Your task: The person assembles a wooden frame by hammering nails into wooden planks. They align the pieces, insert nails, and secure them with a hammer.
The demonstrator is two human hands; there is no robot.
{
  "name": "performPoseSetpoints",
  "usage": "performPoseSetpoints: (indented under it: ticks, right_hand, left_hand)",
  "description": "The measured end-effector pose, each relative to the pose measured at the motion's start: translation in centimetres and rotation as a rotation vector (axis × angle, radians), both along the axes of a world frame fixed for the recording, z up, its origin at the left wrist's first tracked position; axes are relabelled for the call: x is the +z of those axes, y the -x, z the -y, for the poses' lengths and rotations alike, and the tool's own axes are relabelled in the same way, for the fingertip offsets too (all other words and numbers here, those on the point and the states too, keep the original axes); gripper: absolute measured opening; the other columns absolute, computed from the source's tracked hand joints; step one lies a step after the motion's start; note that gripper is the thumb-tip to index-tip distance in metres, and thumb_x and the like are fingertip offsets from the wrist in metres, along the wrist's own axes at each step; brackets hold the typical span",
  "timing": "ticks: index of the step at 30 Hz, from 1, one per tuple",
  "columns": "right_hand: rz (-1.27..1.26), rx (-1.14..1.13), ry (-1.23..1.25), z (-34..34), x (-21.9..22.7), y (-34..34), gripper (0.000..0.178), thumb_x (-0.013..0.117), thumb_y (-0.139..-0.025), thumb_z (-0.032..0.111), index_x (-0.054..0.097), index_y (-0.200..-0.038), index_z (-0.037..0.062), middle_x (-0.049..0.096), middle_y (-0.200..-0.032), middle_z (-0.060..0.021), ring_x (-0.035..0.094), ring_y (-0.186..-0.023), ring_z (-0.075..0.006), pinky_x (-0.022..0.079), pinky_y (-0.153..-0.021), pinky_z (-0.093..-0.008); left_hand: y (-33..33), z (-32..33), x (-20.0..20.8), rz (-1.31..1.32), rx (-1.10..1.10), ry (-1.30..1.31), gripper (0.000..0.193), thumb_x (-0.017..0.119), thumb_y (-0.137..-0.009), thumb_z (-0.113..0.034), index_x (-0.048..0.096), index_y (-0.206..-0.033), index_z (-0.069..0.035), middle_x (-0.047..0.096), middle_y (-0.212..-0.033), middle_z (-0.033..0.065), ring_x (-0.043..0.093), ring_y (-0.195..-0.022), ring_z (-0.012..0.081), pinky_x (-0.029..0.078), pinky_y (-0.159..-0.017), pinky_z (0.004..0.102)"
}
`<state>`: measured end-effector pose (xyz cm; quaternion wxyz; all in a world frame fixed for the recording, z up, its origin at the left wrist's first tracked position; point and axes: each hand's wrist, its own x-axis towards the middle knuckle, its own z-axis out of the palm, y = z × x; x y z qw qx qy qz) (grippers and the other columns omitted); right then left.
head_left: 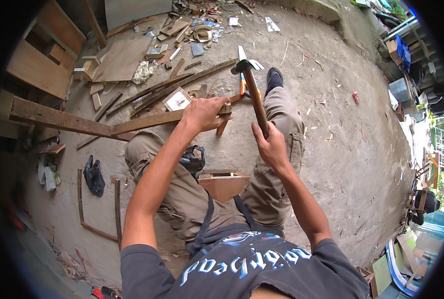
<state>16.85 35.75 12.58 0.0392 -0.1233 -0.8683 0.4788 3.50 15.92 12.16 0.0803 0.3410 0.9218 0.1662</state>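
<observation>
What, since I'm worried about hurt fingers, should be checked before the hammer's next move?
1. Hammer gripped: ok; the right hand holds its handle, head raised.
2. Wood held: ok; the left hand grips it near one end.
3. Left fingers well away from that end: not ok; they are right beside it.
4. Hand protection: not ok; both hands are bare.
5. Nail in place: cannot tell; too small to make out.
6. Left foot clear: cannot tell; it is hidden.
</observation>
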Motion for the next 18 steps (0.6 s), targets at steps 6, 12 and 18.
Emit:
performPoseSetpoints:
  ticks: [6, 12, 18]
  right_hand:
    - [0.025, -0.020, 0.462, 2.2, -3.5, 5.7, 0.042, 0.068, -0.093, 0.041, 0.062, -0.084, 0.0000, 0.057, -0.062, -0.0008, 0.050, -0.050, -0.0081, 0.040, -0.045, -0.0280]
    - [0.104, -0.031, 0.754, 3.0, -4.9, 6.2, 0.039, 0.070, -0.093, 0.040, 0.062, -0.089, 0.0014, 0.054, -0.062, 0.0016, 0.047, -0.045, -0.0053, 0.035, -0.038, -0.0232]
    - [0.133, -0.031, 0.770, 2.8, -5.1, 6.5, 0.039, 0.072, -0.091, 0.040, 0.052, -0.086, 0.0064, 0.050, -0.065, 0.0026, 0.042, -0.045, -0.0036, 0.032, -0.037, -0.0223]
  left_hand:
    - [0.1, -0.5, 1.0, 0.011, 0.014, 0.011, 0.062, 0.076, -0.078, -0.048, 0.053, -0.124, -0.013, 0.069, -0.109, 0.0133, 0.068, -0.099, 0.0349, 0.056, -0.082, 0.0453]
    - [0.8, 0.5, 0.3, 0.086, -0.045, -0.331, 0.052, 0.080, -0.079, -0.033, 0.059, -0.119, -0.007, 0.068, -0.109, 0.0113, 0.066, -0.104, 0.0267, 0.055, -0.087, 0.0392]
    - [3.5, 2.4, 0.0, 0.530, -0.059, -0.675, 0.038, 0.078, -0.084, -0.016, 0.063, -0.116, -0.002, 0.066, -0.107, 0.0047, 0.060, -0.099, 0.0129, 0.050, -0.089, 0.0287]
